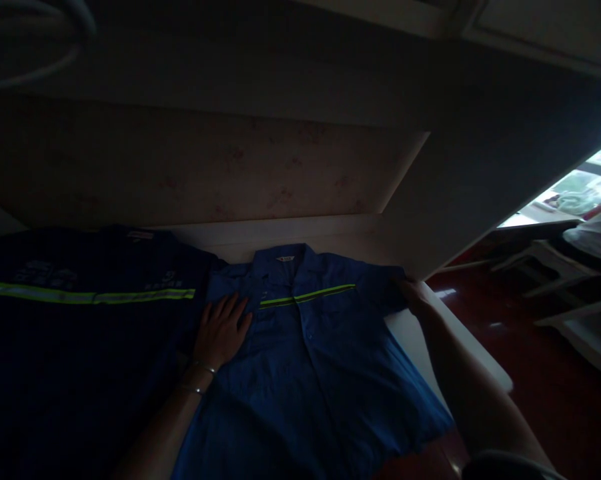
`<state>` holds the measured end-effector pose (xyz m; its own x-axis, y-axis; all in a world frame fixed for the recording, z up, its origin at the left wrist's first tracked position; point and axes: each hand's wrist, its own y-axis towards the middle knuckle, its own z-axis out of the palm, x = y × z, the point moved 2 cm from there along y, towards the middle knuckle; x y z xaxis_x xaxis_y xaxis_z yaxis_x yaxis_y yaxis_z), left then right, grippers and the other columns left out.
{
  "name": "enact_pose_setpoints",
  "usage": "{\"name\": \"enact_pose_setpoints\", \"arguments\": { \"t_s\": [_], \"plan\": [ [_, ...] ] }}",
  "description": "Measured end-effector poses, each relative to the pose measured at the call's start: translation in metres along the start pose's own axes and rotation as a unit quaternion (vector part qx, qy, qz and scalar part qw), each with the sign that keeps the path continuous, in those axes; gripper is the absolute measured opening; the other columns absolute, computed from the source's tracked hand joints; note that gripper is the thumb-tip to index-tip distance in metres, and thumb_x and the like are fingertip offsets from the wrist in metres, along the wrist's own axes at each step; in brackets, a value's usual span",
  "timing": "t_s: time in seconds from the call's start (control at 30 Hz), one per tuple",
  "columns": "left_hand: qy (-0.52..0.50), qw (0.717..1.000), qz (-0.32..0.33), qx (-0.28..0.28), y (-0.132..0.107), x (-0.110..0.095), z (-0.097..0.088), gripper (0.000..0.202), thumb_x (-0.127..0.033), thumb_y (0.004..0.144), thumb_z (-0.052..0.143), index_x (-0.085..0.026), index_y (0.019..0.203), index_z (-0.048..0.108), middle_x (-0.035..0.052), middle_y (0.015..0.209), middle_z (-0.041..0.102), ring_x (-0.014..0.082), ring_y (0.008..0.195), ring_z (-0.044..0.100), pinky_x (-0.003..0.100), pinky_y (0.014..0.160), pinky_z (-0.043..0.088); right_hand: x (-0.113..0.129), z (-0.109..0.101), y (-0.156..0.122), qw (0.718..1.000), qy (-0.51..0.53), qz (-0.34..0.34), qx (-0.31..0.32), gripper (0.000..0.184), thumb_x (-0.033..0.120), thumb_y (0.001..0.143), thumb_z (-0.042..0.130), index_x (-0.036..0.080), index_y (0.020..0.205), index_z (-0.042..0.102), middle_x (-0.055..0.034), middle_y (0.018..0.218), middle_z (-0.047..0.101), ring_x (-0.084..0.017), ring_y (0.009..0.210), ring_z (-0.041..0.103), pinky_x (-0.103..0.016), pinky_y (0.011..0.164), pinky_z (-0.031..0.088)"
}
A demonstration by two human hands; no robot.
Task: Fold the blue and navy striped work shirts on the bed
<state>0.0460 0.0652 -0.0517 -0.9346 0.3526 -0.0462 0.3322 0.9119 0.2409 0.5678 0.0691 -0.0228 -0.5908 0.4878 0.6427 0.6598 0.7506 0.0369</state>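
A blue short-sleeved work shirt (300, 360) lies spread with its collar away from me, a yellow-green stripe running across its chest. My left hand (223, 330) rests flat on the shirt's left side, fingers spread, with bracelets on the wrist. At the end of the right sleeve, my right hand (411, 293) has its fingers closed on the cuff; the fingertips are dark and partly hidden. A darker navy work jacket (80, 360) with a wide reflective stripe lies to the left, its edge next to the blue shirt.
The white surface (473, 353) under the shirt ends on the right, above a dark red floor (545, 413). A panel wall (460, 173) rises at the right, with a shelf overhead. White stools (545, 267) stand near a bright window (580, 183).
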Motion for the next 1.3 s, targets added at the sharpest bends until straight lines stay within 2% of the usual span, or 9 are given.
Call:
{"name": "enact_pose_setpoints", "arguments": {
  "t_s": [0.13, 0.27, 0.37, 0.53, 0.67, 0.83, 0.97, 1.13, 1.3],
  "plan": [
    [-0.001, 1.000, -0.001, 0.002, 0.000, -0.001, -0.002, 0.051, -0.049, 0.097, 0.033, -0.026, 0.136, 0.056, 0.0071, 0.148, 0.051, 0.0297, 0.135, 0.045, 0.056, 0.114, 0.027, 0.032, -0.009, -0.009, 0.986, -0.148, -0.075, -0.012, 0.046, 0.045, 0.087, 0.049, 0.013, 0.112, 0.071, -0.0183, 0.110, 0.070, -0.033, 0.097, 0.065, -0.041, 0.077, 0.050],
    [-0.002, 1.000, -0.002, -0.002, 0.000, -0.002, -0.002, 0.050, -0.049, 0.097, 0.035, -0.026, 0.136, 0.056, 0.0076, 0.147, 0.051, 0.0307, 0.135, 0.045, 0.057, 0.113, 0.027, 0.080, -0.009, -0.037, 0.941, -0.272, -0.198, 0.024, 0.047, 0.043, 0.095, 0.037, 0.029, 0.136, 0.058, -0.0104, 0.126, 0.066, -0.031, 0.096, 0.067, -0.039, 0.075, 0.050],
    [-0.003, 1.000, -0.001, 0.000, 0.000, -0.002, -0.003, 0.051, -0.049, 0.097, 0.036, -0.025, 0.137, 0.056, 0.0083, 0.148, 0.051, 0.0311, 0.135, 0.045, 0.057, 0.113, 0.029, 0.111, 0.004, -0.068, 0.901, -0.338, -0.260, 0.083, 0.049, 0.037, 0.097, 0.034, 0.035, 0.144, 0.047, -0.0075, 0.123, 0.067, -0.029, 0.090, 0.069, -0.038, 0.071, 0.051],
    [-0.015, 1.000, 0.000, -0.005, 0.000, -0.002, -0.005, 0.050, -0.048, 0.097, 0.036, -0.025, 0.136, 0.056, 0.0084, 0.147, 0.052, 0.0310, 0.134, 0.046, 0.058, 0.113, 0.029, 0.132, 0.045, -0.120, 0.848, -0.400, -0.312, 0.151, 0.051, 0.020, 0.094, 0.034, 0.024, 0.143, 0.047, -0.0127, 0.123, 0.067, -0.031, 0.091, 0.070, -0.042, 0.075, 0.052],
    [-0.021, 1.000, -0.002, -0.003, 0.001, -0.001, -0.004, 0.050, -0.049, 0.096, 0.037, -0.026, 0.135, 0.058, 0.0086, 0.146, 0.052, 0.0315, 0.134, 0.046, 0.058, 0.112, 0.030, 0.131, 0.067, -0.145, 0.832, -0.395, -0.322, 0.218, 0.043, 0.024, 0.096, 0.035, 0.023, 0.135, 0.053, -0.0126, 0.114, 0.070, -0.032, 0.092, 0.070, -0.042, 0.075, 0.052],
    [-0.017, 1.000, 0.000, -0.003, 0.002, 0.001, -0.001, 0.050, -0.050, 0.096, 0.036, -0.026, 0.134, 0.059, 0.0084, 0.146, 0.053, 0.0309, 0.135, 0.046, 0.057, 0.113, 0.030, 0.117, 0.053, -0.142, 0.850, -0.344, -0.339, 0.209, 0.047, 0.045, 0.096, 0.044, 0.025, 0.138, 0.052, -0.0109, 0.116, 0.069, -0.030, 0.105, 0.065, -0.043, 0.090, 0.049],
    [-0.011, 1.000, -0.004, 0.003, 0.002, 0.000, -0.001, 0.051, -0.050, 0.096, 0.034, -0.027, 0.134, 0.058, 0.0083, 0.146, 0.053, 0.0304, 0.135, 0.046, 0.056, 0.112, 0.030, 0.077, 0.045, -0.141, 0.875, -0.306, -0.320, 0.196, 0.057, 0.057, 0.096, 0.040, 0.024, 0.140, 0.053, -0.0130, 0.145, 0.052, -0.031, 0.132, 0.048, -0.047, 0.108, 0.038],
    [-0.004, 1.000, -0.004, -0.002, 0.002, -0.001, -0.001, 0.050, -0.048, 0.097, 0.033, -0.026, 0.135, 0.057, 0.0075, 0.147, 0.052, 0.0296, 0.135, 0.045, 0.055, 0.114, 0.028, 0.026, 0.062, -0.160, 0.879, -0.287, -0.304, 0.229, 0.071, 0.062, 0.098, 0.025, 0.019, 0.155, 0.030, -0.0119, 0.163, 0.020, -0.030, 0.150, 0.010, -0.056, 0.120, 0.009],
    [-0.011, 1.000, -0.004, 0.000, 0.000, 0.000, 0.001, 0.051, -0.049, 0.097, 0.033, -0.026, 0.136, 0.057, 0.0077, 0.147, 0.051, 0.0297, 0.135, 0.045, 0.055, 0.114, 0.027, 0.022, 0.064, -0.151, 0.880, -0.261, -0.270, 0.291, 0.071, 0.062, 0.097, 0.026, 0.020, 0.155, 0.030, -0.0122, 0.163, 0.018, -0.031, 0.150, 0.009, -0.059, 0.119, 0.009]
  ]
}}
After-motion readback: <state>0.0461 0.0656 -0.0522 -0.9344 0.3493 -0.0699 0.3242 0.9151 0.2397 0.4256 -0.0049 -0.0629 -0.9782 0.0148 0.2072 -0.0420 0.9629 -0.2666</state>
